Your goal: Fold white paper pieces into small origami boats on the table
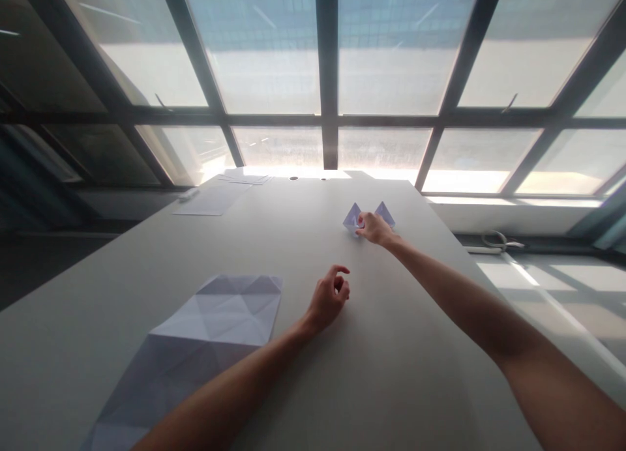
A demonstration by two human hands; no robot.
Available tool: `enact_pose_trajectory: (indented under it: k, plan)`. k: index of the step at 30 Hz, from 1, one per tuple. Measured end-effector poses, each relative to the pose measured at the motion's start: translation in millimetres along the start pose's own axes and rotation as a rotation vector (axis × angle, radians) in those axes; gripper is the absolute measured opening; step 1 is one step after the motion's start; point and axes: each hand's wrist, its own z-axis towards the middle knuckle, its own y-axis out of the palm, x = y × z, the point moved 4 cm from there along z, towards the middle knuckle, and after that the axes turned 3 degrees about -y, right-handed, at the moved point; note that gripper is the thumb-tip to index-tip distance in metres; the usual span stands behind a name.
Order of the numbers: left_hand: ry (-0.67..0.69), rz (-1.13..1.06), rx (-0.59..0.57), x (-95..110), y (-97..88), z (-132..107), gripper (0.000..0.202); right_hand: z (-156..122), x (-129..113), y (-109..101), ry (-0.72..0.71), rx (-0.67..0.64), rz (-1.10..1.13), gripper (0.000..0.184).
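Observation:
My right hand (375, 229) is out over the far right of the table, with thumb and fingers closed on a small white folded paper boat (352, 218). Just right of it, partly behind the hand, stands a second pointed paper fold (385, 214). Nearer to me, my left hand (330, 296) hovers or rests at the middle of the table. Its fingers are loosely curled, the index finger apart from the thumb, and nothing shows in them. Left of that hand lies a large creased sheet of paper (215, 314), partly hidden under my left forearm.
Flat white sheets (212, 200) lie at the far left of the white table (288, 236), beside a small pale object (188, 194). Two round holes sit near the far edge. Large framed windows rise behind. A coiled cable (496, 240) is beyond the right edge.

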Motion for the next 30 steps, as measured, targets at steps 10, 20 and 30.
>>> enact_pose_trajectory:
  k: [10, 20, 30]
  plan:
    - [0.016, -0.040, 0.033, 8, -2.3, -6, 0.021, -73, -19, 11, 0.007, 0.058, 0.082, 0.030]
    - [0.046, -0.014, 0.084, 26, -3.9, -30, 0.020, -142, -24, 22, 0.008, -0.015, 0.184, 0.020]
    - [0.061, -0.019, 0.062, 29, -6.9, -37, 0.019, -100, -32, 35, 0.159, 0.097, 0.025, 0.034]
